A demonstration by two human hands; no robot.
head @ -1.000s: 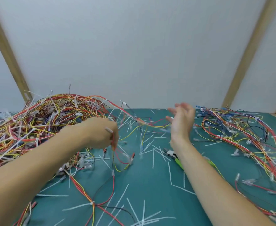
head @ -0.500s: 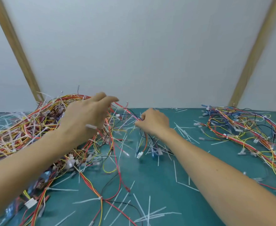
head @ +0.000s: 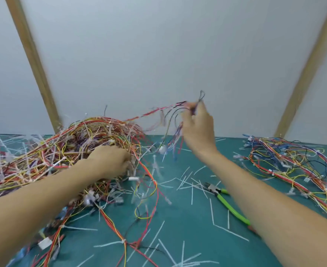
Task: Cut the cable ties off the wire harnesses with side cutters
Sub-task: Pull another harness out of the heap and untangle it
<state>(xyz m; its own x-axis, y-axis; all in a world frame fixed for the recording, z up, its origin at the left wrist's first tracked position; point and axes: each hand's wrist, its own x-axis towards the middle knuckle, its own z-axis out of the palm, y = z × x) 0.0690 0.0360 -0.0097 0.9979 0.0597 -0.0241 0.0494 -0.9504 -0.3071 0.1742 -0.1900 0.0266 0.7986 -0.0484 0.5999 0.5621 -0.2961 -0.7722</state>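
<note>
Near edge: green mat (head: 187, 237) littered with cut white cable tie pieces (head: 212, 214), loose red and yellow wires (head: 120, 230) trailing toward the camera at near left, one white tie (head: 123, 241) on them where they cross. Two bare forearms come in from the near corners. Side cutters (head: 223, 199) with lime-green handles lie flat on the mat at center right, head pointing far-left, handles running near-right and partly hidden under the right forearm; no hand touches them. Left hand (head: 110, 162) sits mid-left, knuckles up, fingers curled down into the near-right edge of the big wire pile (head: 58, 151); seems to grip wires there but fingertips are buried, exact hold unclear. That pile is a tall tangle of red, yellow and orange harness wires with many white ties sticking out, filling the left side of the mat. A white connector (head: 133, 178) hangs just right of the left hand. Right hand (head: 198, 130) is raised above the mat at center, fingers pinched together at the top on a thin wire bundle (head: 170, 108); a red strand stretches from the pinch down-left to the top of the pile, dark and blue strands dangle below the hand, blurred. Far right: second, flatter heap of wires (head: 293, 160) spread on the mat, red, yellow, blue, black, well apart from both hands. Beyond: white wall (head: 158, 54) with two slanted wooden posts (head: 33, 60), left and right.
</note>
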